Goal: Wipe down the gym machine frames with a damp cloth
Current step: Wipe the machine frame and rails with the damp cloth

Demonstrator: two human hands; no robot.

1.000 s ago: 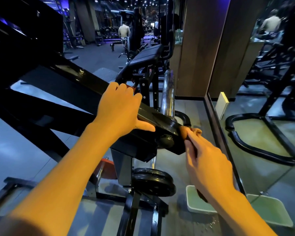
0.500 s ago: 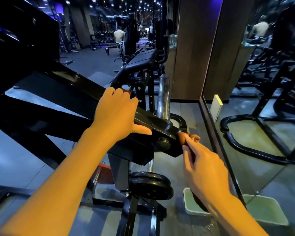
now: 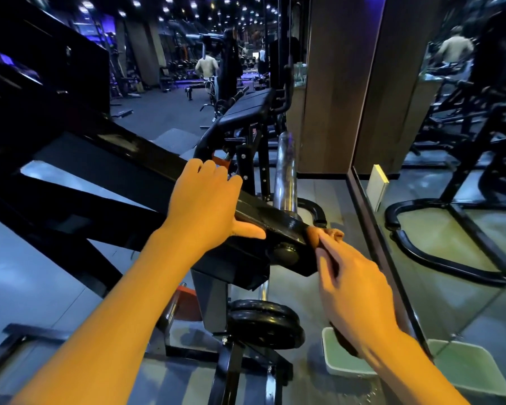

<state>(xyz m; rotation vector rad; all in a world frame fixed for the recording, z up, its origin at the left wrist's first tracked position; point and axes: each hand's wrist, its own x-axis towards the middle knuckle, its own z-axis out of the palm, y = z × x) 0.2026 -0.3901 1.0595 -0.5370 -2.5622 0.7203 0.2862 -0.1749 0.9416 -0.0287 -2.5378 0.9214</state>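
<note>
- Head view, item one: your left hand (image 3: 205,206) lies flat and spread over the sloping black frame bar (image 3: 146,159), thumb along its near edge, bracing rather than gripping anything.
- Your right hand (image 3: 354,290) is narrowed to a pinch at the bar's lower end, fingertips (image 3: 326,233) pressed to the corner beside the round pivot cap (image 3: 284,254).
- Cloth (image 3: 314,236): only a small brownish bunch shows between those fingertips, touching the frame end; whether it is cloth or just fingers, you cannot tell for sure.
- Basin (image 3: 345,366): pale green, on the floor below your right wrist, beside the mirror; likely the water for dampening.
- Weight plates (image 3: 263,320): stacked on the floor under the bar, beside the machine's upright.
- Progress, as a judgement: you are working the end corner of one bar. No wet streaks show which surfaces are done. The lower struts, base rails and the other machines behind all appear left to do.
</note>
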